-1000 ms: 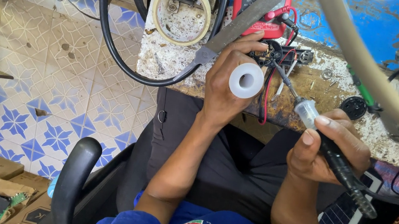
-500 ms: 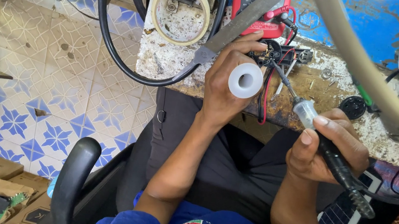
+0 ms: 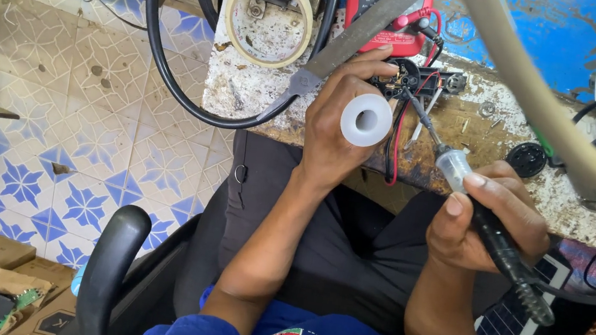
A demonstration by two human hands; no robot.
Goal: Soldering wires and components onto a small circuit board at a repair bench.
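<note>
1. I sit at a worn, paint-flecked workbench point(image 3: 247, 90) above a floor of blue-and-white patterned tiles point(image 3: 46, 132). All places below are given relative to the small black component point(image 3: 408, 78) lying at the bench's near edge.
2. My left hand point(image 3: 338, 130) rests just left of the component, its fingertips point(image 3: 384, 55) curled onto the component's upper left side, touching it.
3. A white spool point(image 3: 366, 119) sits directly below the component, wedged against the same hand's thumb side; the exact grip is hidden.
4. My right hand point(image 3: 489, 218) is lower right of the component, fingers pressed together around a black soldering iron point(image 3: 493, 242) in a pen hold, thumb and forefinger pinching near its pale collar.
5. The iron's metal tip point(image 3: 418, 114) points up-left and ends just below the component; whether it touches is unclear.
6. Red and black wires point(image 3: 395, 142) run down from the component over the bench edge.
7. A red multimeter point(image 3: 393, 17) lies just above it.
8. A ring of tape point(image 3: 268, 19) lies well to its left.
9. A metal file point(image 3: 363, 33) slants up-right, passing just left of it.
</note>
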